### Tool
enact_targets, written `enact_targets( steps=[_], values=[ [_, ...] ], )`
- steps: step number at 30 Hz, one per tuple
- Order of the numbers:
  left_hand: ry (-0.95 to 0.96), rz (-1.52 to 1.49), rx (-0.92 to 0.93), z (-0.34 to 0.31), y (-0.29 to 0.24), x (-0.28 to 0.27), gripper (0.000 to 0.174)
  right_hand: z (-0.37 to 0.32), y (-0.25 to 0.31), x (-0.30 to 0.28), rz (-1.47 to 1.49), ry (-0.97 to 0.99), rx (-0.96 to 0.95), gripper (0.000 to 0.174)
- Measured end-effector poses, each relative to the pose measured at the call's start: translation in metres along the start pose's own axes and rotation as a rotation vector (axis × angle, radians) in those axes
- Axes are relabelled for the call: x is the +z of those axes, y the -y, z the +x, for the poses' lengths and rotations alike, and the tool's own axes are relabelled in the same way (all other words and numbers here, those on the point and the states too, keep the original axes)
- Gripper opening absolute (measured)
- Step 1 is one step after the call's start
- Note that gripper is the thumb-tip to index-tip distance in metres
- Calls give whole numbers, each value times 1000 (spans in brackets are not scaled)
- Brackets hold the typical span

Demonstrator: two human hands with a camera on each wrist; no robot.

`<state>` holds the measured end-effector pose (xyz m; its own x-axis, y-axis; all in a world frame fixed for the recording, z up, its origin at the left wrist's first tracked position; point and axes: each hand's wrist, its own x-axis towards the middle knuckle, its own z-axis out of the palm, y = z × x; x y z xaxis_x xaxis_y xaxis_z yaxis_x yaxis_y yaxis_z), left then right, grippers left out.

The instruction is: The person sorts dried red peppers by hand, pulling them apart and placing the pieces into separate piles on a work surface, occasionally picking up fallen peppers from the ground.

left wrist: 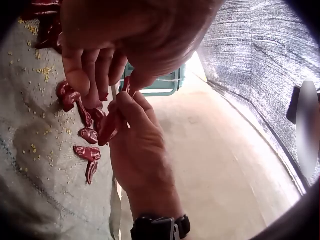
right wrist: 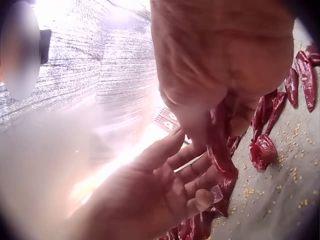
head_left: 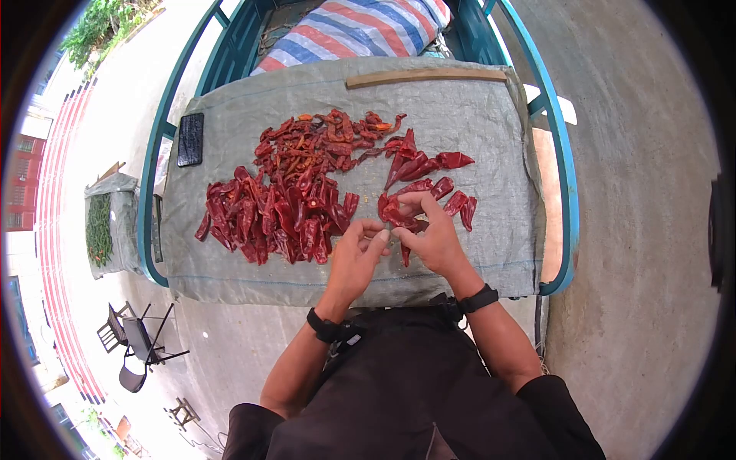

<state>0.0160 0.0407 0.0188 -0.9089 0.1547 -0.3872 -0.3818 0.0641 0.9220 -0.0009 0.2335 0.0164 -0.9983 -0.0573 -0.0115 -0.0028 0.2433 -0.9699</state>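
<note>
Glossy deep-red peppers [head_left: 291, 218] fill mid-frame. The woven plastic sheet [head_left: 349, 34] at top is striped red, white and blue.

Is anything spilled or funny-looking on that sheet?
Yes! Little yellow seeds are scattered on the grey sheet around some red peppers. They look messy, as if spilled, maybe from the peppers. Nothing else there looks clearly wrong.

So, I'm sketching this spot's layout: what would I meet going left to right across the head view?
A heap of slender green produce → a flat black rectangular object → a heap of glossy red peppers → the right hand → the teal metal rail along the right side.
</note>
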Motion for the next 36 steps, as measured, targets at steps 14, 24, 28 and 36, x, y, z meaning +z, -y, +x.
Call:
enact_targets(
  steps=[14,24,28,36],
  values=[
    [-14,-245,28,4,5,-16,17,-3,12,1,122,98,22,54],
    [70,-237,-15,2,6,-18,20,0,0,-2,490,112,98,42],
    [95,-206,-18,0,5,-16,24,0,4,-4,542,114,132,40],
    [178,-262,-58,-7,13,-6,25,-10,-1,11,508,78,209,32]
  ],
)
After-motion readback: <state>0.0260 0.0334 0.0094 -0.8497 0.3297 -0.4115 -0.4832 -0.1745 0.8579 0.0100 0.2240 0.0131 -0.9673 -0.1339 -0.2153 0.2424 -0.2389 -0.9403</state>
